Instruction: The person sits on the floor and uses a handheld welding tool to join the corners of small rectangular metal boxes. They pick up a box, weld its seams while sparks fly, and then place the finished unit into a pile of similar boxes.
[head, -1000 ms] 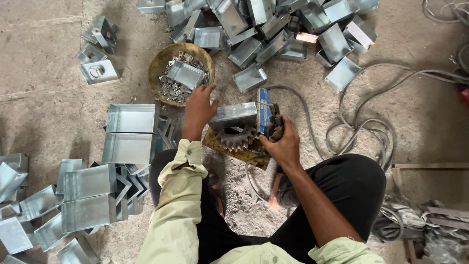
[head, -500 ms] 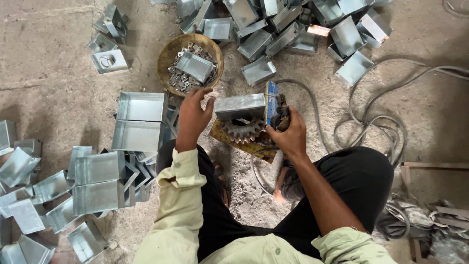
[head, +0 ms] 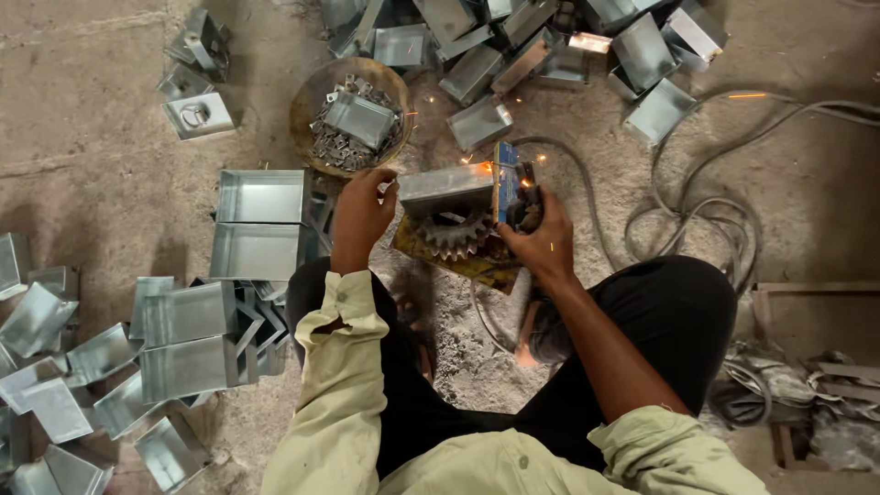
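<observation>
A grey sheet-metal box (head: 446, 189) rests on a rusty toothed gear (head: 456, 234) in front of me. My left hand (head: 360, 215) grips the box's left end. My right hand (head: 538, 240) is closed around a dark welding holder (head: 524, 203) at the box's right end, beside a blue plate (head: 503, 181). Orange sparks (head: 529, 182) fly from that contact point. My knees in black trousers frame the gear from below.
A round bowl (head: 313, 95) of small metal pieces and one box stands beyond my left hand. Finished metal boxes (head: 259, 225) are stacked at left, more lie piled at the top (head: 541, 46). Cables (head: 697, 197) loop at right.
Sparks have appeared at the box's right end. My hands stay on the box and the holder, hardly moved.
</observation>
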